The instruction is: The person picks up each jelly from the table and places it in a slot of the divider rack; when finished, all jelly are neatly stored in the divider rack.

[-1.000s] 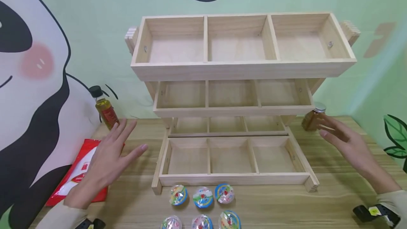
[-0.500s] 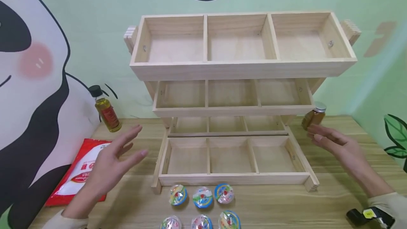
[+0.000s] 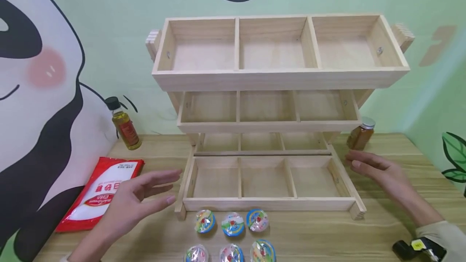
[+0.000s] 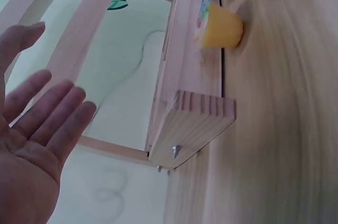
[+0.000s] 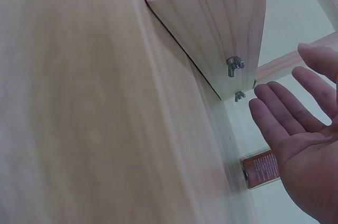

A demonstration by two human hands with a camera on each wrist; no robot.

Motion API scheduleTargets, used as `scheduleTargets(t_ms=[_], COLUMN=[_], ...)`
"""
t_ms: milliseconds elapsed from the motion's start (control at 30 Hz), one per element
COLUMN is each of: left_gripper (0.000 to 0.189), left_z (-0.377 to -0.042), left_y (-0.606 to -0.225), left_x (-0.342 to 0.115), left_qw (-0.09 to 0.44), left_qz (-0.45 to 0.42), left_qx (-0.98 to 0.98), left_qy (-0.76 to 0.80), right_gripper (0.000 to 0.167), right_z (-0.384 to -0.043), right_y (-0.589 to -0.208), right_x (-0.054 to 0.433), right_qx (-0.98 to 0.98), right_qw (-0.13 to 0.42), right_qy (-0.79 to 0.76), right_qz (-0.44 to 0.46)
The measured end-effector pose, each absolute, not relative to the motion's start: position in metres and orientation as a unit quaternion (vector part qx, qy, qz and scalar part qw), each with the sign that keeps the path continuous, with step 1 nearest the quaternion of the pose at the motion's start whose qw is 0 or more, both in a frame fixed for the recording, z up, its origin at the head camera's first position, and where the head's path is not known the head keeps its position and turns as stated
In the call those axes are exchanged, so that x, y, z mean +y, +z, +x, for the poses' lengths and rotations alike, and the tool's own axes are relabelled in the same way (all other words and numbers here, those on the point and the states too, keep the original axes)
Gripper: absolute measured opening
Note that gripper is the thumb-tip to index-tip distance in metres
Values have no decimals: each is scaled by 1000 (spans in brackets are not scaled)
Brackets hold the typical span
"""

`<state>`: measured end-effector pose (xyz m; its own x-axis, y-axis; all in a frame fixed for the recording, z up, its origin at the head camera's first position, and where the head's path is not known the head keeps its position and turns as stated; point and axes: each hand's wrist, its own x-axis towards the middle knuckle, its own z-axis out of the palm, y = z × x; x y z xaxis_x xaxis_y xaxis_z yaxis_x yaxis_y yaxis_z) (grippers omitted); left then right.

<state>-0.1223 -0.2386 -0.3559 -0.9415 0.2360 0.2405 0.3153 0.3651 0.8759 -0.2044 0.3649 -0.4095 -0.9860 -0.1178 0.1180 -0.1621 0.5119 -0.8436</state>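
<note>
A tiered wooden rack (image 3: 280, 81) with divided trays stands against the wall. To its left my left hand (image 3: 132, 205) hovers, fingers extended toward the rack's lower side and holding nothing; the left wrist view shows the same hand (image 4: 39, 129) with its palm turned up. On the opposite side my right hand (image 3: 382, 177) hangs with straight fingers near the rack's lower right side, just in front of a small brown jar (image 3: 360, 134) with a silver lid. Several small jelly cups (image 3: 233, 225) sit in two rows before the rack. Wing nuts (image 5: 234, 65) show on the rack's foot.
A red and white bag (image 3: 100, 195) lies flat at the left, partly behind my left hand. Behind it stands a bottle of yellow oil (image 3: 126, 128) with a dark cap. The wooden tabletop (image 3: 309, 237) extends around the rack's front and sides.
My left hand has moved down and slightly right, away from the oil bottle toward the rack's lower side. My right hand has lowered and drawn left, away from the jar.
</note>
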Motion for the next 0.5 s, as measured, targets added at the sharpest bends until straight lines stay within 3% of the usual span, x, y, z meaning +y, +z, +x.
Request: scheduleTargets(t_ms=[500], left_gripper=[44], left_z=[-116], left_y=[-375], left_x=[-234], left_qw=[-72], left_qz=[-274], left_qx=[-767], left_qy=[-576], right_gripper=[49], right_z=[-208], right_y=[-417], right_x=[367], right_qx=[-893], right_qw=[18], right_qy=[445], right_qz=[66])
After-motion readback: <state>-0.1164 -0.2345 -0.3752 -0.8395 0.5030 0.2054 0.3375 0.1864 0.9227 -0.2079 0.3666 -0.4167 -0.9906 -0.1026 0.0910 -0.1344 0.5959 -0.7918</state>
